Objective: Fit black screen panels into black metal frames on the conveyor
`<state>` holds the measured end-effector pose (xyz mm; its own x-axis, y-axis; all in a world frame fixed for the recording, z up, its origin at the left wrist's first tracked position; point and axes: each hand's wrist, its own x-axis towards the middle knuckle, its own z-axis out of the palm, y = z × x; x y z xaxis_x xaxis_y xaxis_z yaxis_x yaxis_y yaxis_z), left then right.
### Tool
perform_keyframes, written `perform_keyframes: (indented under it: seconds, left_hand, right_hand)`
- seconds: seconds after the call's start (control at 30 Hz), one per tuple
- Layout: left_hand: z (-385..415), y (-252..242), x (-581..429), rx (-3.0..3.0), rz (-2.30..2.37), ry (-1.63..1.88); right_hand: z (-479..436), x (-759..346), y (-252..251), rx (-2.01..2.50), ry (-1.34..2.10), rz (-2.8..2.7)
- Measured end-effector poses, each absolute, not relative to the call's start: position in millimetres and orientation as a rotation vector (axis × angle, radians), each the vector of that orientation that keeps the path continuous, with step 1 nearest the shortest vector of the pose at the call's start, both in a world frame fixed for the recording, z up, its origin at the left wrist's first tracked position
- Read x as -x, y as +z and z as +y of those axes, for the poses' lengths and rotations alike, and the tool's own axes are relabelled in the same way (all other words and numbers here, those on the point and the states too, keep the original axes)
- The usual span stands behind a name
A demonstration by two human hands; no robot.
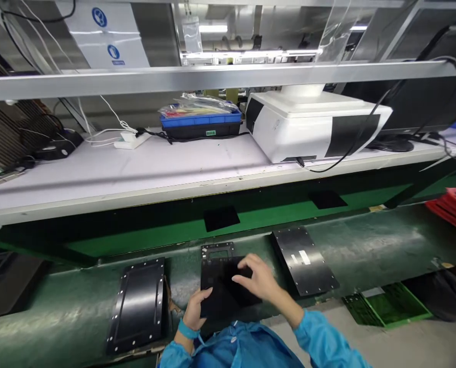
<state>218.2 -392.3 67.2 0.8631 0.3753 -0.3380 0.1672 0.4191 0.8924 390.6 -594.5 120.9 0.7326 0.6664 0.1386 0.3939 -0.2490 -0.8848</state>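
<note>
A black flat panel (217, 271) lies on the green conveyor belt (366, 245) in front of me. My left hand (195, 309) grips the near left edge of a black sheet (222, 301) lying on that panel, fingers curled round it. My right hand (258, 278) rests on top of the same sheet, fingers bent and pressing down. Both sleeves are blue, and a blue band circles my left wrist.
Two more black metal plates lie on the belt, one to the left (138, 304) and one to the right (304, 260). A white machine (312, 122) and a blue tray (201, 122) stand on the white shelf behind. A green tray (389, 304) sits near right, red trays (454, 207) far right.
</note>
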Motion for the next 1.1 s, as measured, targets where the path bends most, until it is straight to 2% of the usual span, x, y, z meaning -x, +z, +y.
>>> perform_keyframes:
  seconds: [0.07,0.17,0.23,0.37,0.53,0.7,0.87,1.1]
  left_hand:
    - [-388,71,-222,-1.065,0.534,0.021]
    - [-381,77,-234,-1.019,0.49,-0.139]
    - [-375,79,-242,-1.052,0.442,-0.221]
    - [-365,82,-250,-1.027,0.42,-0.279]
    - [-354,78,-243,-0.847,0.416,-0.101]
    - [-348,17,-241,-0.791,0.595,0.066]
    - [-357,-45,-232,-1.008,0.977,0.128]
    - [-358,-74,-209,-1.226,1.116,0.097]
  right_hand:
    - [-593,-426,129,1.85,0.583,-0.931]
    - [-578,-456,111,1.646,1.285,-0.929]
    - [-568,-460,91,1.493,1.462,-0.844]
    - [-564,-449,72,1.362,1.386,-0.781]
    - [-572,-440,75,1.247,1.303,-0.548]
    - [-560,-440,32,1.238,1.161,-0.293]
    - [-541,-431,-14,1.303,0.957,-0.194]
    - [-511,-433,-60,1.404,0.752,-0.069]
